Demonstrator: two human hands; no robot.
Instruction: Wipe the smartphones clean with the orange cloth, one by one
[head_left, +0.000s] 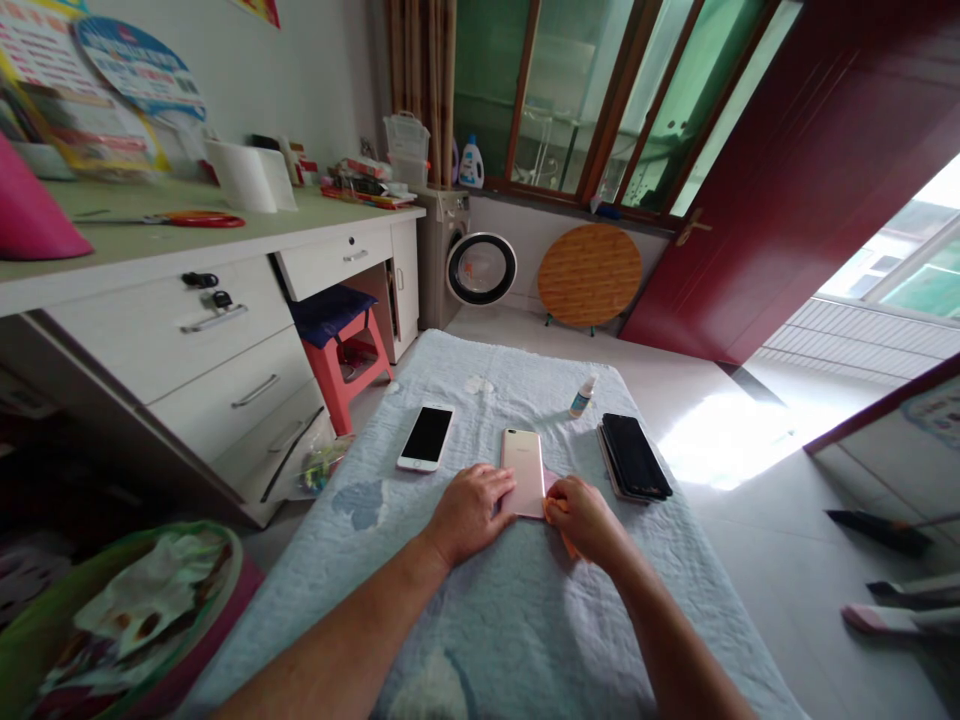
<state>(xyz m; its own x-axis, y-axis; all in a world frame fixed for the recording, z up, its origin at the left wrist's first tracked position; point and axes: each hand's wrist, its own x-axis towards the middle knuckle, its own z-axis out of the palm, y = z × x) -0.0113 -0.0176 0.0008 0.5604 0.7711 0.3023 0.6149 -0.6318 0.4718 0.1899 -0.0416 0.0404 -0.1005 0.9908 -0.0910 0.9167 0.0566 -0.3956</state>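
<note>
A pink-gold phone (524,465) lies back side up on the light blue cloth (480,385). My left hand (471,510) rests at its left edge, fingers touching the phone and close together. At the phone's lower right edge, my right hand (581,515) is closed on an orange cloth (568,546), which hangs out below the fingers. A white phone (427,437) with a dark screen lies to the left. To the right, a black phone (634,455) sits on top of a stack. A small spray bottle (582,396) stands behind, near the right side.
A white desk (225,350) with drawers runs along the left, a red stool (349,370) beside it. At the lower left is a bin (232,590) holding crumpled tissue. Beyond the covered surface are a washing machine (442,215) with its door open and a round wooden tabletop (589,274).
</note>
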